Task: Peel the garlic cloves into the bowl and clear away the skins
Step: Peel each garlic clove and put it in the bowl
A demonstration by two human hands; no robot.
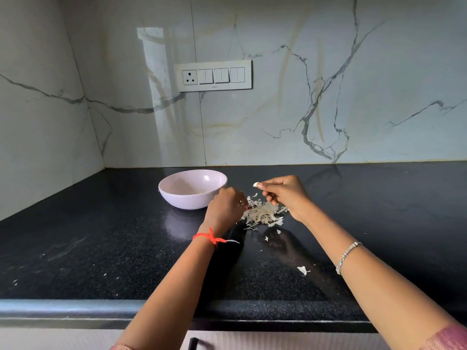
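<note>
Between thumb and forefinger the right hand (285, 195) pinched a small, pale, smooth clove (256, 184), held up just right of the bowl's rim, its other fingers curled under. The left hand (225, 205) was turned knuckles-up, its fingers bent down at the left edge of the skins (262, 214); whether they gripped anything could not be told. The skins lay in a loose heap of dry, whitish-tan flakes between the hands, just right of the pale pink bowl (187, 200) on the black counter (101, 248). Stray flakes (303, 270) lay nearer.
</note>
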